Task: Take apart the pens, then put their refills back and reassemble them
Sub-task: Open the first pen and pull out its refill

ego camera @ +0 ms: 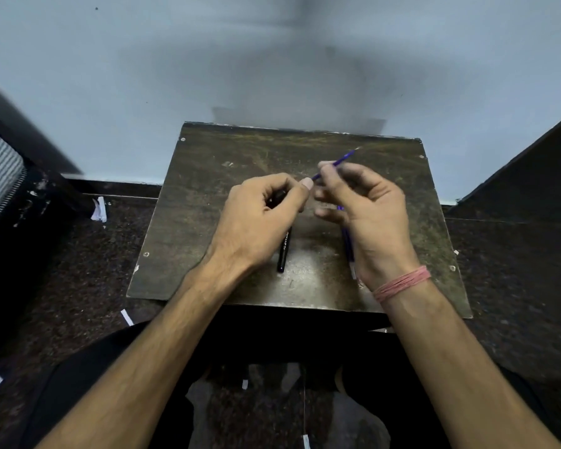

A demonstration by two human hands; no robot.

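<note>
Both hands work above a small, scuffed dark brown wooden board (208, 196) serving as a tabletop. The right hand (366, 209) pinches a thin purple plastic refill (337, 163) between thumb and fingertips; its pale tip points up and away, toward the far right corner of the board. The left hand (259, 215) is curled around a dark part, probably a pen piece, but too little shows to name it; its thumb nearly touches the lower end of the refill.

A slim black pen barrel with white lettering (283, 251) lies on the board, its upper end hidden under the left hand. A purple pen part (348, 241) lies beside the right wrist, mostly hidden. A pink thread band (402, 283) circles that wrist.

Handling judgement: the refill looks very light, narrow and somewhat bendy, so it should be held close to the end being inserted to keep it from bowing. The smooth barrel may roll or slip; a mid-length grip seems safest.

Containers: none in view; loose parts rest directly on the board.
</note>
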